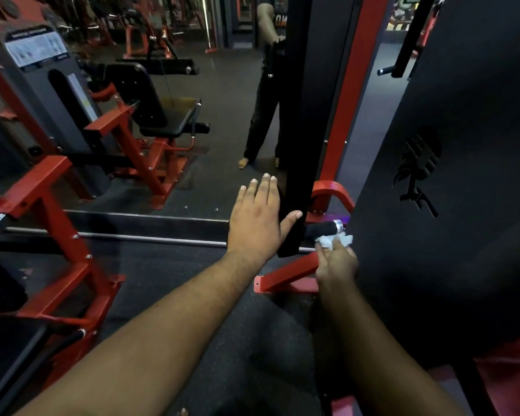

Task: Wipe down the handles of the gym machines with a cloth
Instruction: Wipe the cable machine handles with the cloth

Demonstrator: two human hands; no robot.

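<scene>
Two bare forearms are stretched forward over the dark rubber floor point(168, 274). A crumpled white cloth point(332, 241) is pinched in the fingers of the right hand point(336, 262) and is pressed against the underside of a short black handle point(320, 229) with a silver end cap. This handle is fixed low on the machine, just beside the large black panel point(451, 175) at the right, above a red foot bar point(285, 276) bolted to the floor. The left hand point(257, 219) is held wide, fingers straight and together, and its thumb is laid against the black upright post point(297, 115) just left of the handle. A red frame post point(351, 85) is seen behind the black one. At the left edge, part of a red machine frame point(57, 235) is seen. Further off, a mirror point(222, 100) is set along the wall, and a seated machine point(150, 109) with a black pad and red frame is shown in it, together with the reflection of a person point(264, 94) standing in dark trousers.
</scene>
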